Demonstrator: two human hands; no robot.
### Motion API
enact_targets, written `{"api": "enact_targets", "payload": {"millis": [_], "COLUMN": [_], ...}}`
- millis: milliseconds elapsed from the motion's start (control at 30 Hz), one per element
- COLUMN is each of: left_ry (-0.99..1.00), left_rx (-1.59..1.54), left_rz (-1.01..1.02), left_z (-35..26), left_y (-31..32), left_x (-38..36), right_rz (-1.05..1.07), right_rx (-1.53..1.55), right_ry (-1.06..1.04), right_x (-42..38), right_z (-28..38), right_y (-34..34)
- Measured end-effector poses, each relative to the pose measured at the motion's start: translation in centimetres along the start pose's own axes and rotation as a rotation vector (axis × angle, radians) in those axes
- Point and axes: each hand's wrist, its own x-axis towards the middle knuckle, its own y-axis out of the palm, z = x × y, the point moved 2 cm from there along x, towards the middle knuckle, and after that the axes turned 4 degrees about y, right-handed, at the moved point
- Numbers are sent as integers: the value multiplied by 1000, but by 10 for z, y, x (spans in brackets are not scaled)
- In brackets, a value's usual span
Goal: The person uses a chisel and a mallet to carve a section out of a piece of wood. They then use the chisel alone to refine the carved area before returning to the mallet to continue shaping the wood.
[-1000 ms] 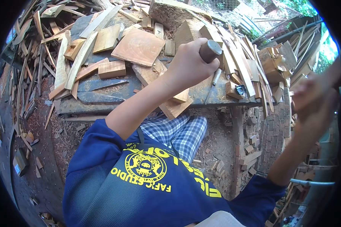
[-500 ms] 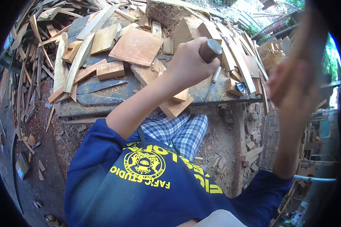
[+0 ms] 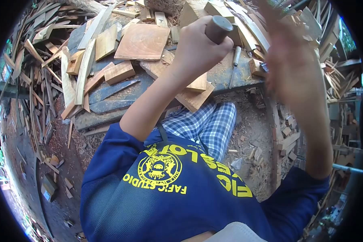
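My left hand is closed round the thick, dark round handle of what looks like a chisel. The handle's flat end points up towards me, and the blade is hidden below my fist. Under that forearm lie a small wooden block and a larger wooden piece jutting over the bench edge. To the right, my right hand is raised and smeared by motion. It grips a blurred length of wood, whose full shape I cannot make out.
On the dark workbench lie a square reddish board, a pale block and several strips. A slim tool with a light handle rests right of my left hand. Scrap wood is heaped at left.
My right hand has swung leftwards in the view with the length of wood, closer to my left hand. My left hand keeps its grip on the chisel. The camera view has shifted and tilted.
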Motion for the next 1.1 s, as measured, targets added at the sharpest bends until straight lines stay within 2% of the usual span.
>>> {"api": "enact_targets", "payload": {"millis": [33,100,167,267,400,467,533,600,633,700,767,833,933,967,1000,1033,1067,1100], "left_ry": [6,-124,-91,-54,-25,-8,11,-33,-26,15,37,54,33,135,238,238,152,67], "left_rx": [4,-115,-48,0,-24,-30,-32,-62,-59,31,28,20,-22,12,47,47,-14,-76], "left_rz": [10,48,45,33,15,14,20,39,46,33,39,44,31,69,105,107,84,66], "left_z": [-2,-2,0,3,2,1,-1,-2,-2,-1,-2,-6,-7,-5,-5,-5,-4,-4], "left_y": [-2,-6,-8,-9,-6,0,-1,-2,-2,-2,1,3,5,5,6,7,8,9], "left_x": [1,0,4,5,2,0,-2,-2,-1,-2,-5,-9,-15,-17,-18,-18,-18,-18], "right_rz": [88,230,150,31,-89,-40,32,187,132,-37,-149,-160,107,211,166,165,73,70], "right_rx": [-39,94,129,169,30,-37,-59,245,271,212,184,167,105,51,248,249,223,217], "right_ry": [-21,157,362,713,18,-129,-92,325,441,510,441,304,199,139,119,120,127,222], "right_x": [-7,-6,3,16,4,-6,-16,-12,-8,-1,6,4,-23,-34,-35,-31,-24,-24], "right_z": [4,5,10,-39,-22,-9,4,6,5,-6,-13,-6,9,12,12,16,22,20], "right_y": [8,2,-20,-49,-8,12,8,-19,-34,-57,-61,-41,-6,2,2,-4,-19,-31]}}
